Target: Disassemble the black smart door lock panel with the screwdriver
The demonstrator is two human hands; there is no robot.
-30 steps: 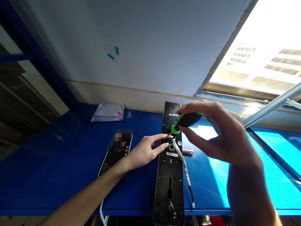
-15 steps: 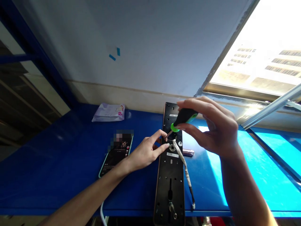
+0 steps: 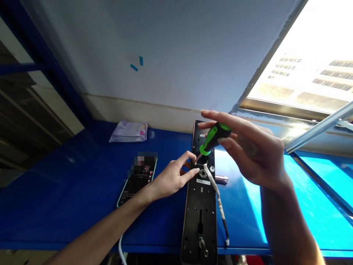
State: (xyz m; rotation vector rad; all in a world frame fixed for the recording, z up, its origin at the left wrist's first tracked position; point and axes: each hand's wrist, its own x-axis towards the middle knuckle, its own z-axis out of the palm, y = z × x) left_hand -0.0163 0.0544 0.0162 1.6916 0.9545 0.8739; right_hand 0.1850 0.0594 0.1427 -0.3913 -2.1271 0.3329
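A long black door lock panel [image 3: 200, 200] lies lengthwise on the blue table, its screw-holed face up. My right hand [image 3: 253, 154] has the black-and-green screwdriver [image 3: 213, 139] between thumb and fingers, the index finger stretched out past the handle. The tool leans, with its tip down at the panel's left part. There my left hand [image 3: 172, 176] is closed on the panel, curled index finger beside the tip and thumb just below. Whether a screw sits under the tip is hidden. From the panel's middle a white-wrapped cable [image 3: 217, 195] runs down over the right edge.
A phone [image 3: 139, 180] with its screen lit lies left of my left hand, and a white cord [image 3: 120, 250] hangs below it. Farther back sits a pale purple packet [image 3: 129, 131]. A dark shiny cylinder [image 3: 222, 179] touches or nears the panel's right side. Wall and window stand behind.
My right hand's fingers have loosened and stretched forward, and the screwdriver handle has turned, showing more green. The left hand keeps its place on the panel.
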